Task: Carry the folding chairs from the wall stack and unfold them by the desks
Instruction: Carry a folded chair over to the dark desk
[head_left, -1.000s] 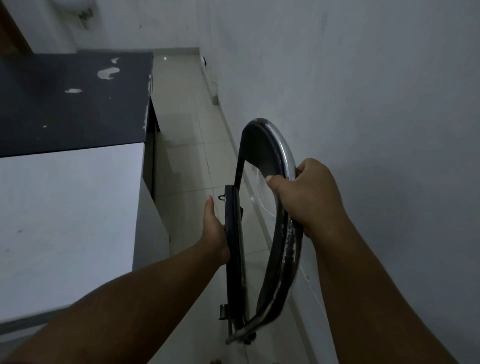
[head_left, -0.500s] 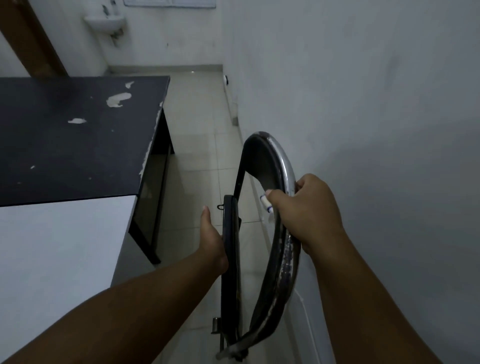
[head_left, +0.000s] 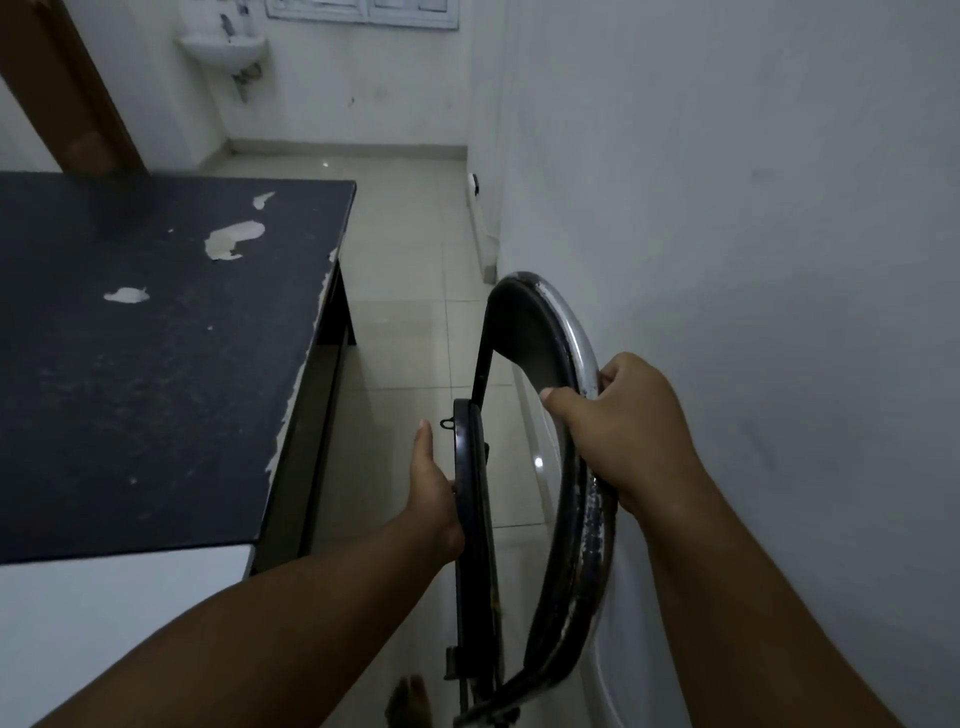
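One folding chair (head_left: 545, 467) in play, folded nearly flat and carried edge-on, low at about five o'clock in the view, in the aisle between the desks and the white wall (head_left: 753, 260). The right hand (head_left: 628, 431) is wrapped tight round the chrome tube of the backrest frame, thumb hooked over the dark back panel; the curve of the frame rises above the fist toward twelve o'clock and drops below it toward six. The left hand (head_left: 434, 493) sits at nine o'clock of the seat pad, palm pressed flat on the seat's outer face with the thumb up along its edge. Its fingers are hidden behind the seat, so how far they curl cannot be told. So the chair sits between the two hands, seat to the left, back to the right.

Two desk tops at nine o'clock: a black desk (head_left: 156, 364) with patches of chipped surface, and a white desk (head_left: 104, 623) butted against its near end. A small wall sink (head_left: 226, 49) hangs at eleven o'clock on the far wall, and one bare foot (head_left: 410, 701) shows on the tiled floor (head_left: 405, 260) at six o'clock. No brand, label or readable writing shows on the chair or desks.
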